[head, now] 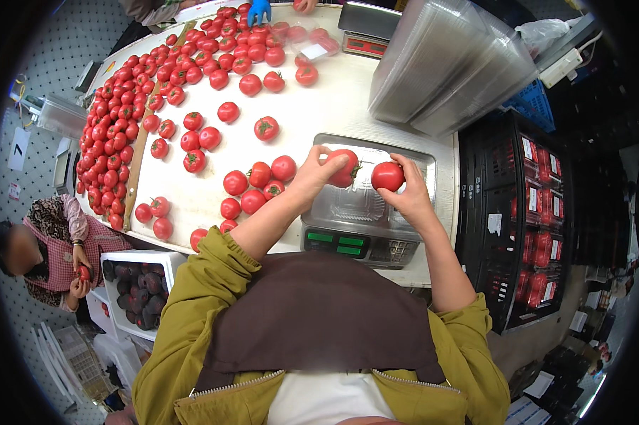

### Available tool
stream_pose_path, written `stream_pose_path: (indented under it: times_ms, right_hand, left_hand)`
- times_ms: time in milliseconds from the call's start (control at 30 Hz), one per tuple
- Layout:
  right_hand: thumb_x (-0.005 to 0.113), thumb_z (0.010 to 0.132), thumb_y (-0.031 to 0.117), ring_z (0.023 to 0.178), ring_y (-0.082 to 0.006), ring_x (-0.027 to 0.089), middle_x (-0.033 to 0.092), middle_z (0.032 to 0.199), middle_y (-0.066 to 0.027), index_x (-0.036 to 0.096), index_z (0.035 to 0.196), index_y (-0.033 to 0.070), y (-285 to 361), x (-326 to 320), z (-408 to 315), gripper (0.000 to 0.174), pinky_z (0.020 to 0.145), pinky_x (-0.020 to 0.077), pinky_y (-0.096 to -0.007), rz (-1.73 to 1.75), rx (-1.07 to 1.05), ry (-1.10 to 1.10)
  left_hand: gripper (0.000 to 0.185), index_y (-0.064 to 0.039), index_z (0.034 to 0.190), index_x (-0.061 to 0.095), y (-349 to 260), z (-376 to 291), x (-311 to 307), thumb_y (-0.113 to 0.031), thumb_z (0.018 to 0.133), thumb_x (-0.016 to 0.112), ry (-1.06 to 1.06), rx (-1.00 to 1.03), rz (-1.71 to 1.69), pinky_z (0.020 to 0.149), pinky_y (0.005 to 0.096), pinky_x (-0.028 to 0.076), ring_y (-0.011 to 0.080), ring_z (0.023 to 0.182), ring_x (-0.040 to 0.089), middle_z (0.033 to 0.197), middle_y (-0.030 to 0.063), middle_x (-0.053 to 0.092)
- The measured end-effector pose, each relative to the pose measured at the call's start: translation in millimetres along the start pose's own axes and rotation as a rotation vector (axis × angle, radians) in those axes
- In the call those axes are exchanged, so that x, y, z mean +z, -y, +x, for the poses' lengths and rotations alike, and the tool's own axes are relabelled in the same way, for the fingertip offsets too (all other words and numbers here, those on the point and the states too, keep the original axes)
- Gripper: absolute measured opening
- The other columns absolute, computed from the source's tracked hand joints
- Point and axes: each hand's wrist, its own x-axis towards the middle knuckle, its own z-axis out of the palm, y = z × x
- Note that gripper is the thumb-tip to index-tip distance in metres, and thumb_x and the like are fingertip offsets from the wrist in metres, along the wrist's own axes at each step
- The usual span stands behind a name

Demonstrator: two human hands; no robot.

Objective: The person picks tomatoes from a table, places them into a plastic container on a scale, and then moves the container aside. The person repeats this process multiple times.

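Observation:
My left hand (317, 172) grips a red tomato (342, 168) whose green calyx faces right. In my right hand (410, 186) is a second, rounder tomato (387, 176), held between thumb and fingers. Both tomatoes are above a clear plastic clamshell box (354, 204), which lies on the metal pan of a digital scale (431, 159). Green displays (335, 243) light up the scale's front. Several loose tomatoes (253, 202) rest on the white table (298, 114) just left of my left forearm.
Stacked clear plastic boxes (436, 64) stand at the back right. Black crates (489, 212) with packed tomatoes flank the table's right side. A wooden strip (139, 164) borders a tomato heap (109, 133) at left. A blue-gloved hand (259, 11) works across the table; another person (59, 244) sits at left.

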Motion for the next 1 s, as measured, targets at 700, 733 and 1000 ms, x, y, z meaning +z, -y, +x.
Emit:
stream_pose_path:
  times_ms: [700, 733, 1000]
  right_hand:
    - [0.076, 0.069, 0.002, 0.120, -0.0370, 0.052, 0.056, 0.126, -0.0158, 0.050, 0.127, 0.004, -2.8, 4.3, 15.8, 0.063, 0.102, 0.0472, -0.0445, -0.244, -0.432, -0.009]
    - [0.075, 0.068, 0.000, 0.123, -0.0361, 0.051, 0.056, 0.128, -0.0158, 0.050, 0.128, 0.004, -10.3, 9.0, 18.5, 0.065, 0.104, 0.0464, -0.0443, -0.241, -0.429, -0.004]
    - [0.081, 0.072, 0.012, 0.131, -0.0325, 0.047, 0.051, 0.139, -0.0126, 0.052, 0.134, 0.010, -40.9, 30.7, 17.6, 0.068, 0.114, 0.0319, -0.0539, -0.404, -0.316, 0.062]
  left_hand:
    - [0.069, -0.006, 0.125, 0.050, -31.3, 11.9, 15.6, -0.007, 0.063, 0.080, 0.128, 0.769, 1.356, 0.095, 0.0458, 0.046, 0.0370, 0.114, 0.049, 0.120, 0.0149, 0.053]
    - [0.068, -0.007, 0.125, 0.050, -29.7, 16.2, 21.5, -0.007, 0.064, 0.080, 0.150, 0.767, 1.386, 0.095, 0.0465, 0.046, 0.0367, 0.114, 0.049, 0.120, 0.0144, 0.053]
    - [0.080, -0.009, 0.143, 0.043, 19.9, 39.7, 16.0, -0.022, 0.074, 0.081, -0.002, 0.723, 1.405, 0.110, 0.0523, 0.036, 0.0379, 0.139, 0.037, 0.151, 0.0177, 0.038]
